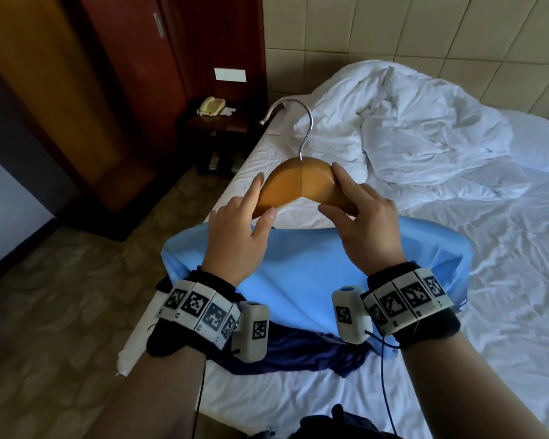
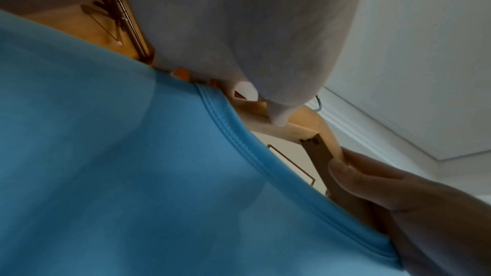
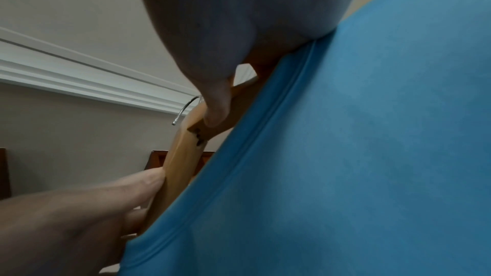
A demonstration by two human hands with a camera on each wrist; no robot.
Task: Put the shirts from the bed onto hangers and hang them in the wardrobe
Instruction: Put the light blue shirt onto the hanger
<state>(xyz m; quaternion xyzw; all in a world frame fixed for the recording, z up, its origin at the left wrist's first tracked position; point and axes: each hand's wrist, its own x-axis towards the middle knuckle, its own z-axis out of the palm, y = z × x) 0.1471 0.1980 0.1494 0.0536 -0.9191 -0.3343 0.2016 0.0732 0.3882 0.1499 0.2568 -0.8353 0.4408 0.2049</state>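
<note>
Holding the wooden hanger above the bed, we pinch one shoulder in the left hand and the other in the right hand, each grip closed on wood just beside the light blue shirt draped over it. We judge the hanger stiff and light; the shirt looks soft and slippery, so we'd grip the wood near the hook, not cloth.

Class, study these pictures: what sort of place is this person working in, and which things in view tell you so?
Most likely a hotel bedroom: a bed with rumpled white bedding, a bedside table with a telephone, and a wooden wardrobe.
</note>
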